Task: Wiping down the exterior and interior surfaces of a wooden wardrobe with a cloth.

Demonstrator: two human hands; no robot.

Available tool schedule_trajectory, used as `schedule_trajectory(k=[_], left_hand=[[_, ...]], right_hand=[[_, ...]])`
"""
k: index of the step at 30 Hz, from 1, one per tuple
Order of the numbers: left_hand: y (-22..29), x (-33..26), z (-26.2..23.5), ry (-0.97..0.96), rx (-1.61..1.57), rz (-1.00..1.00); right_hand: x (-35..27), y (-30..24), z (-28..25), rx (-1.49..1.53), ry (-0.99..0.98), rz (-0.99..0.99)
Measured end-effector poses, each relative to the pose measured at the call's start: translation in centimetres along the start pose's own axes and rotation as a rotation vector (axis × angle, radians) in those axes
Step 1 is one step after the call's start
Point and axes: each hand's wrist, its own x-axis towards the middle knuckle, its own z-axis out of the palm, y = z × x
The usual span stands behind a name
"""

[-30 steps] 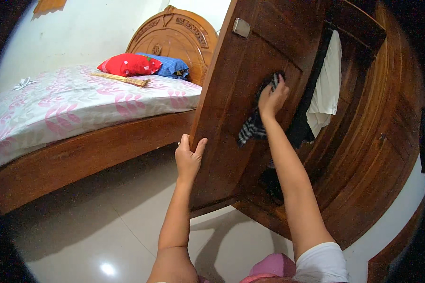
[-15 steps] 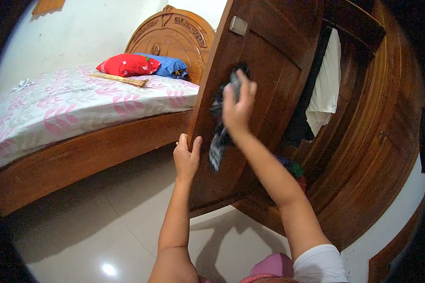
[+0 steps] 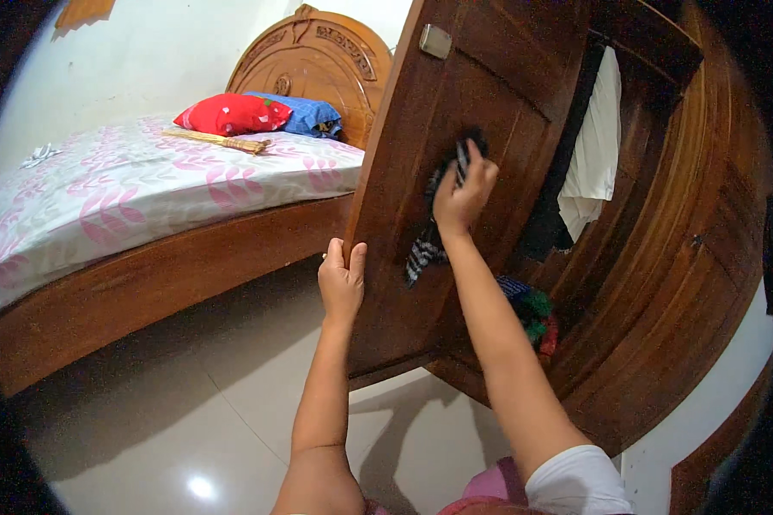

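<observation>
Between one and two o'clock from centre, a striped cloth (image 3: 424, 256) lies against the wooden door (image 3: 507, 124), grasped by the fingers of the right hand (image 3: 465, 197). Judged soft, light; best held bunched. At eight o'clock, the left hand (image 3: 342, 283) clasps the door's edge, apparently stiff, heavy.

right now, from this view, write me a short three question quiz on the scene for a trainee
1. True or false: the left hand grips the edge of the dark brown wooden door.
2. What is the right hand holding at that door? a) a yellow sponge b) a black-and-white striped cloth c) a metal brush
3. Fill in: on the carved brown wooden bed, beside the bright red patterned pillow, the neighbouring pillow is mostly ____.

Key: 1 true; 2 b; 3 blue.
</observation>
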Motion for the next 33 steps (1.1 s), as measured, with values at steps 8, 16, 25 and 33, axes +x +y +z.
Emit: schedule_trajectory(k=[8, 16, 25, 33], left_hand=[[1.5, 0.0, -0.6, -0.036, 0.086, -0.050], [1.7, -0.5, -1.0, -0.114, 0.039, -0.058], [1.9, -1.9, 0.1, 0.080, -0.007, 0.043], [7.7, -4.7, 2.8, -0.152, 0.178, 0.479]], right_hand=[[-12.8, 1.6, -2.5, -0.060, -0.091, 0.626], [-2.1, -3.5, -1.7, 0.205, -0.085, 0.136], [-10.5, -2.9, -5.5, 0.531, -0.262, 0.115], [-8.6, -5.6, -11.3, 1.190, -0.365, 0.695]])
